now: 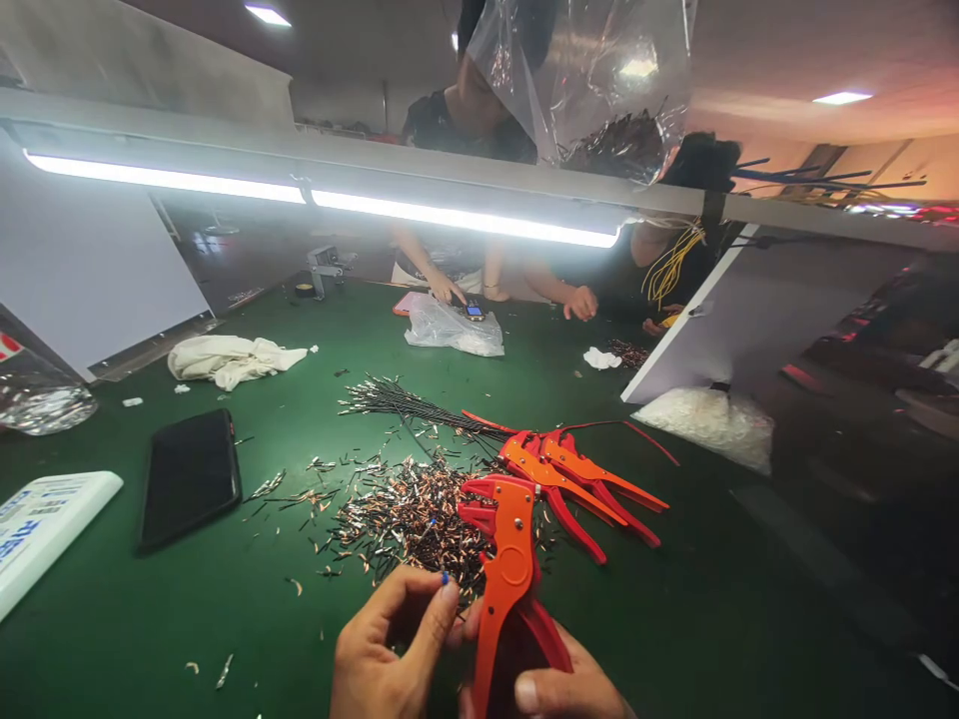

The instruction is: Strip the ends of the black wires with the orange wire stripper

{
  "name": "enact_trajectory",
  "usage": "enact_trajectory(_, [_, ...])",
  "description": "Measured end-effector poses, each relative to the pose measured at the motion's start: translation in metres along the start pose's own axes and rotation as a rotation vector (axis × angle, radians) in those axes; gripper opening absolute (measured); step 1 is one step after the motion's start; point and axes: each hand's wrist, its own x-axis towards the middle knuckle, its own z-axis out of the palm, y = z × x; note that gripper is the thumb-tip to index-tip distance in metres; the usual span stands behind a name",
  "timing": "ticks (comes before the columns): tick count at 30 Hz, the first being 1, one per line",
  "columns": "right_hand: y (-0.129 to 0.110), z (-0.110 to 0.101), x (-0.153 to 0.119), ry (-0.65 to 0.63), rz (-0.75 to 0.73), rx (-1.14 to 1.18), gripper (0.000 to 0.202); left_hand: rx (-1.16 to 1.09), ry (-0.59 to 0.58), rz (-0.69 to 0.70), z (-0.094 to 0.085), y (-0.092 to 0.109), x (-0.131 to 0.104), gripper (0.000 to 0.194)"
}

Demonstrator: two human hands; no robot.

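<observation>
In my right hand [573, 679] is an orange and red wire stripper [509, 569], its jaws pointing up and to the left. My left hand [397, 639] pinches a small blue piece [445, 578] between thumb and forefinger, just left of the tool; most of that piece is hidden. Under the jaws spreads a heap of short black and copper wire scraps [412, 509]. Two more wire strippers [554, 474] lie behind it on the right. Beyond the heap, a bundle of black wires [420, 407] with bare silvery ends rests on the green table [674, 609].
A black phone [191, 479] and a white box-like object [52, 529] lie left, with a white cloth [232, 359] behind. Two people work across the table; one person's hand [448, 288] touches a small device by a plastic bag [450, 330]. A lamp [465, 215] hangs overhead.
</observation>
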Motion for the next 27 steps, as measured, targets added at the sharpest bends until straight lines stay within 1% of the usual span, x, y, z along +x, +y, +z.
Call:
enact_trajectory(2, [-0.001, 0.0, -0.001, -0.003, -0.002, -0.01, 0.044, 0.046, 0.029, 0.026, -0.002, 0.003, 0.001, 0.037])
enact_trajectory(4, [-0.003, 0.001, -0.001, -0.005, -0.025, -0.005, 0.04, 0.066, 0.034, 0.03, -0.002, 0.004, 0.001, 0.037])
enact_trajectory(9, [-0.007, 0.004, 0.0, -0.032, -0.092, 0.046, 0.038, -0.042, -0.02, -0.03, 0.002, 0.006, -0.002, 0.038])
enact_trajectory(12, [-0.01, 0.005, 0.0, -0.004, -0.066, 0.025, 0.039, -0.006, -0.049, -0.002, 0.004, 0.001, -0.002, 0.039])
enact_trajectory(13, [-0.011, 0.005, -0.001, 0.009, -0.047, 0.015, 0.039, 0.032, -0.035, 0.014, 0.004, -0.002, -0.002, 0.038])
enact_trajectory(15, [-0.013, 0.006, -0.001, 0.018, -0.025, 0.007, 0.042, 0.13, 0.057, 0.062, 0.004, -0.008, -0.001, 0.033])
enact_trajectory(17, [-0.013, 0.007, -0.001, 0.015, -0.015, 0.009, 0.044, 0.252, 0.178, 0.165, 0.003, -0.012, 0.001, 0.041])
enact_trajectory(19, [-0.014, 0.008, -0.001, 0.014, -0.014, 0.013, 0.043, 0.378, 0.253, 0.357, 0.001, -0.016, 0.004, 0.049])
enact_trajectory(20, [-0.014, 0.009, -0.001, 0.012, -0.02, 0.02, 0.042, 0.449, 0.259, 0.48, 0.001, -0.017, 0.006, 0.047])
enact_trajectory(22, [-0.014, 0.009, -0.002, 0.013, -0.032, 0.051, 0.039, 0.585, 0.233, 0.705, -0.001, -0.02, 0.009, 0.04])
enact_trajectory(23, [-0.014, 0.009, -0.002, 0.019, -0.039, 0.068, 0.038, 0.628, 0.2, 0.786, -0.001, -0.022, 0.01, 0.033])
enact_trajectory(25, [-0.013, 0.008, -0.003, 0.042, -0.051, 0.082, 0.037, 0.647, 0.108, 0.861, -0.001, -0.025, 0.012, 0.018])
enact_trajectory(26, [-0.013, 0.008, -0.004, 0.055, -0.057, 0.083, 0.037, 0.631, 0.063, 0.866, 0.0, -0.027, 0.012, 0.016])
enact_trajectory(27, [-0.013, 0.007, -0.004, 0.065, -0.063, 0.082, 0.038, 0.613, 0.02, 0.86, 0.0, -0.028, 0.013, 0.018])
